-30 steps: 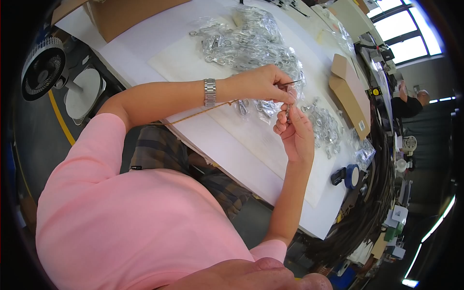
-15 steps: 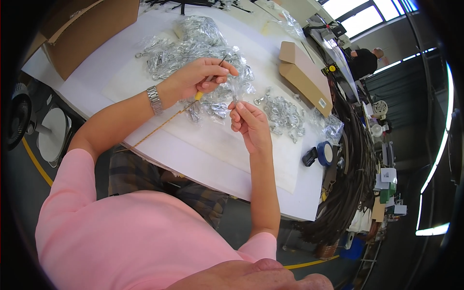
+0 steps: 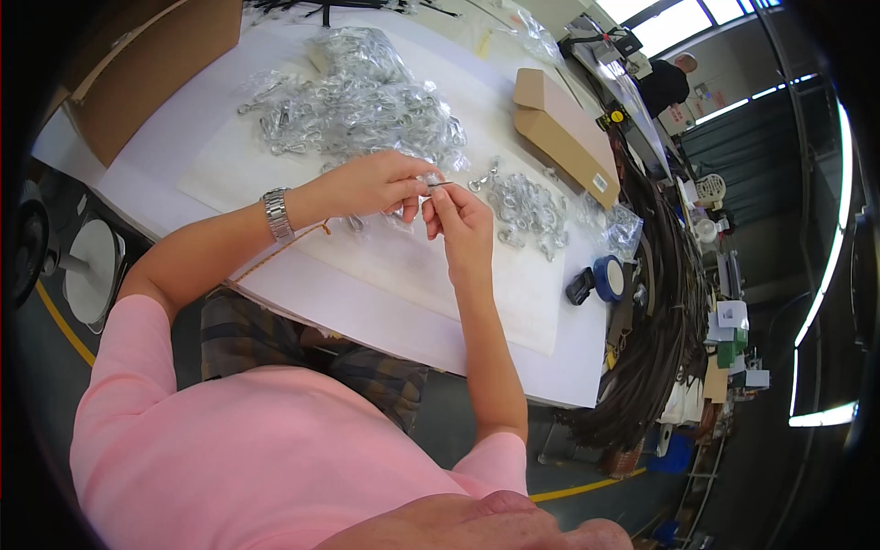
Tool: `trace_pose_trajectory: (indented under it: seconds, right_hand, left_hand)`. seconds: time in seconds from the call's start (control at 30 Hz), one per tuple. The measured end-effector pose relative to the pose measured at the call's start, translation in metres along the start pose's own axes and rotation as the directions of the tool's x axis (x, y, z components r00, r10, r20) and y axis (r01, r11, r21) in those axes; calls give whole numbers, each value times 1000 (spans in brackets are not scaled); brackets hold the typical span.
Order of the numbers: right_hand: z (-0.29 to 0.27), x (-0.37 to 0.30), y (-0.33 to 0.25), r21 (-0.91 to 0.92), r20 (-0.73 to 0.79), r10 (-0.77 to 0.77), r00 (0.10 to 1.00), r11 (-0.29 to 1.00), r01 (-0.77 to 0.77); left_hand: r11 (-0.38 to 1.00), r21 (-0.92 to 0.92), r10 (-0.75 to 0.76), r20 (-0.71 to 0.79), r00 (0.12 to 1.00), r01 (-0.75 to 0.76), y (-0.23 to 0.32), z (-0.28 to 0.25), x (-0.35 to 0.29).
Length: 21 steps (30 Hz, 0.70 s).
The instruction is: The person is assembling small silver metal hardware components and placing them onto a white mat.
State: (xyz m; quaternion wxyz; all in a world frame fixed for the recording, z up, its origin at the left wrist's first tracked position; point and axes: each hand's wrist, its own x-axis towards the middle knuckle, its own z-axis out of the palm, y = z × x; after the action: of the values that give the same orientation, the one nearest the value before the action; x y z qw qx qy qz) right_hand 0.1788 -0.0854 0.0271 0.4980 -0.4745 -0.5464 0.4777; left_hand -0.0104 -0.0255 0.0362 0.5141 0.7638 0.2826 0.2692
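Observation:
My left hand [image 3: 390,186], with a metal-band watch at its wrist, is closed around a thin tool whose dark pointed tip [image 3: 441,184] sticks out toward my right fingers. Its yellow handle is hidden in the palm now. My right hand [image 3: 461,225] pinches at the same spot, fingertips almost touching the left ones. A small clear plastic bag [image 3: 428,178] shows as a shiny bit between them; its contents are hidden. Behind the hands lies a heap of bagged metal snap hooks [image 3: 357,110]. To the right is a smaller pile of metal snap hooks [image 3: 527,211].
A yellow-orange cord [image 3: 280,249] trails over the table's near edge. An open cardboard box [image 3: 160,78] stands at the left, a narrow carton [image 3: 568,137] at the right. Past a blue tape roll [image 3: 609,278] hang dark straps [image 3: 646,367]. A person [image 3: 665,87] is far off.
My hands have come together: the left moved down toward the right fingertips, and the pointed tip now lies nearly level at them. The view has shifted slightly.

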Motion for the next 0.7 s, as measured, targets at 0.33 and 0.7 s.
trace_pose_trajectory:
  seconds: [0.33, 0.7]
  right_hand:
    - [-3, -1, -2, 207, -2, 41, 999, 978, -40]
    - [9, 5, -2, -628, -48, -137, 989, 774, 77]
  left_hand:
    - [888, 409, 363, -343, 866, -211, -19, 17, 2]
    - [998, -58, -35, -315, 949, 18, -6, -29, 3]
